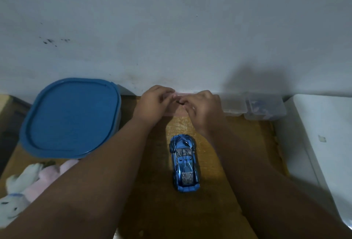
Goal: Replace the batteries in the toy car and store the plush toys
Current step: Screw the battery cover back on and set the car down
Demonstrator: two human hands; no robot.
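The shiny blue toy car (184, 162) stands on its wheels on the wooden table (219, 162), between my forearms. Both hands are at the wall over a small pinkish clear box (176, 113). My left hand (152, 103) grips its left end with curled fingers. The fingers of my right hand (203, 109) curl over the right end. Something small and dark (180, 102) shows between the fingertips, and I cannot tell what it is. A white plush toy (17, 191) and a pink plush toy (49, 176) lie at the lower left, partly behind my left arm.
A big container with a blue lid (72, 120) stands at the left. Two more small clear boxes (234, 105) (264, 107) line the wall to the right. A white raised surface (323, 143) borders the table's right side. The grey wall is close behind.
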